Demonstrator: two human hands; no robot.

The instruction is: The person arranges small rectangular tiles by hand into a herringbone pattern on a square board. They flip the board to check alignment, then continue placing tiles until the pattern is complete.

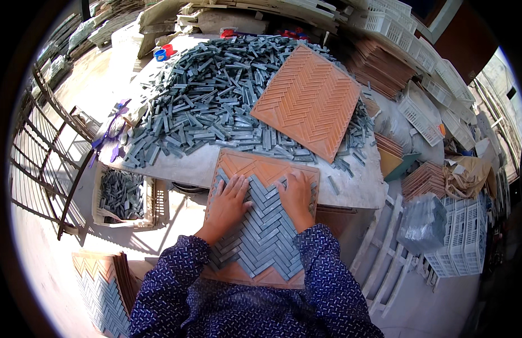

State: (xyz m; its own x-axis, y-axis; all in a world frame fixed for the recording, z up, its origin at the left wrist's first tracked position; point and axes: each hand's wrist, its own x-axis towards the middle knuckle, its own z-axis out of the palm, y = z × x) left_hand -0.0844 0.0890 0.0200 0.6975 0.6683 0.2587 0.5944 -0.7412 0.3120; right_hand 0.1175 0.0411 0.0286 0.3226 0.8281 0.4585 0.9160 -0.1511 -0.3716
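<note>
An orange herringbone mould tray (260, 169) lies in front of me on the near table edge, mostly filled with grey stone strips (266, 234) in a zigzag pattern. Spread fingers of my left hand (230, 205) rest flat on the strips at its upper left. My right hand (296, 197) touches the upper right of the tray, with bent fingers apart and their tips down; no strip shows in it. Bare orange shows along the tray's top and bottom. Beyond it, a second orange tray (309, 101), with no strips in its grooves, leans on a large heap of loose grey strips (199, 101).
A white crate (151, 217) of strips stands left of the table (357, 188). At lower left is a stack of trays (103, 293), the front one filled. White crates (455, 242), a wooden pallet (379, 259) and more stacked trays (379, 65) stand on the right.
</note>
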